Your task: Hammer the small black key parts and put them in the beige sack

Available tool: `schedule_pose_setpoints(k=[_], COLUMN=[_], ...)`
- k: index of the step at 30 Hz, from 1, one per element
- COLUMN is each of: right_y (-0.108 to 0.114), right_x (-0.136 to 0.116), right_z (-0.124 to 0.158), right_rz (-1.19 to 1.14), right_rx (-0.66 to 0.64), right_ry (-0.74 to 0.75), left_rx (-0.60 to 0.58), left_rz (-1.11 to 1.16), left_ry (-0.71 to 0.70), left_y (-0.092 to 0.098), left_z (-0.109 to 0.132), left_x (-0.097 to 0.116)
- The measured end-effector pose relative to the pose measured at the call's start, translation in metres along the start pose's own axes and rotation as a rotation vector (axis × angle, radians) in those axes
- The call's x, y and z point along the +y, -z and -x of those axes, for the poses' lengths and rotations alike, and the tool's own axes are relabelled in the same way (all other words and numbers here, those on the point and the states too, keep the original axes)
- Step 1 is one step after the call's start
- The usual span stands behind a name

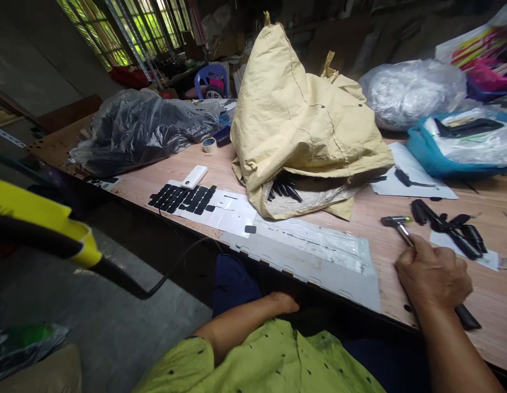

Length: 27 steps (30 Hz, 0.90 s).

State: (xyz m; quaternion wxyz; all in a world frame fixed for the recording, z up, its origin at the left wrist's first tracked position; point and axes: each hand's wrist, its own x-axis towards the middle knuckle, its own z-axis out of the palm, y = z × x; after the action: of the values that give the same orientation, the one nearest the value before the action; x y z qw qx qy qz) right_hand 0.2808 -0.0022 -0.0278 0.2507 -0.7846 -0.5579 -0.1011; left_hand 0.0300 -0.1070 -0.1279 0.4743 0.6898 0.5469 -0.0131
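My right hand (433,275) rests on the wooden table (400,251) at the lower right, fingers wrapped round the handle of a small hammer (396,222) whose metal head points up and left. Just beyond it lie several black strap-like pieces (449,226) on a white sheet. My left arm reaches down under the table edge; only the wrist and part of my left hand (284,302) show, the fingers hidden below the board.
A big yellow paper sack (302,114) lies open mid-table with black pieces at its mouth. White sheets (302,245) carry black pads (183,199) and a white power bank (194,176). Plastic bags (142,128) and a blue basket (437,158) stand behind.
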Motion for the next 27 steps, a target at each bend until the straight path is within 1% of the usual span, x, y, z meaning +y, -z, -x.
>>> schedule_pose_setpoints(k=[1,2,3,4,5,6,7,8,9,10,11,13,15,16,17,18,20,23,25,27], right_y=[0.0,0.001,0.002,0.003,0.003,0.003,0.003,0.002,0.001,-0.001,-0.002,-0.006,-0.008,-0.009,-0.009,-0.009,-0.011,-0.013,-0.013,-0.014], right_x=[-0.001,-0.002,-0.003,-0.004,-0.005,-0.005,-0.005,-0.004,-0.003,-0.002,-0.002,0.0,0.001,0.001,0.0,0.0,0.0,0.0,0.0,0.0], right_z=[0.0,0.001,0.001,0.001,0.002,0.002,0.003,0.003,0.004,0.004,0.004,0.005,0.006,0.007,0.007,0.008,0.009,0.01,0.01,0.011], right_rz=[0.005,0.013,0.024,0.038,0.052,0.066,0.076,0.083,0.087,0.09,0.09,0.088,0.085,0.082,0.078,0.074,0.062,0.052,0.057,0.063], right_rx=[-0.004,-0.01,-0.015,-0.019,-0.019,-0.016,-0.011,-0.005,0.003,0.014,0.025,0.044,0.046,0.04,0.034,0.035,0.047,0.072,0.072,0.067], right_ry=[-0.002,0.0,0.006,0.016,0.026,0.034,0.04,0.046,0.049,0.051,0.056,0.067,0.068,0.068,0.067,0.066,0.075,0.078,0.075,0.07], left_rx=[-0.044,-0.105,-0.17,-0.224,-0.259,-0.268,-0.246,-0.185,-0.076,0.067,0.242,0.544,0.793,0.875,0.915,0.926,0.9,0.878,0.861,0.859], left_rz=[-0.03,-0.068,-0.102,-0.117,-0.103,-0.058,0.006,0.078,0.147,0.209,0.259,0.338,0.312,0.267,0.225,0.185,0.129,0.083,0.072,0.053], left_ry=[-0.045,-0.119,-0.227,-0.367,-0.508,-0.62,-0.693,-0.726,-0.716,-0.671,-0.587,-0.358,-0.101,0.025,0.14,0.235,0.35,0.398,0.408,0.363], left_y=[0.004,0.01,0.017,0.025,0.036,0.048,0.061,0.076,0.092,0.109,0.127,0.163,0.193,0.205,0.215,0.222,0.23,0.234,0.235,0.233], left_z=[0.007,0.014,0.022,0.029,0.036,0.04,0.042,0.041,0.036,0.028,0.018,-0.006,-0.03,-0.041,-0.05,-0.058,-0.068,-0.072,-0.067,-0.056], left_x=[0.007,0.017,0.027,0.039,0.05,0.061,0.071,0.079,0.085,0.09,0.093,0.094,0.092,0.09,0.089,0.088,0.087,0.084,0.08,0.074])
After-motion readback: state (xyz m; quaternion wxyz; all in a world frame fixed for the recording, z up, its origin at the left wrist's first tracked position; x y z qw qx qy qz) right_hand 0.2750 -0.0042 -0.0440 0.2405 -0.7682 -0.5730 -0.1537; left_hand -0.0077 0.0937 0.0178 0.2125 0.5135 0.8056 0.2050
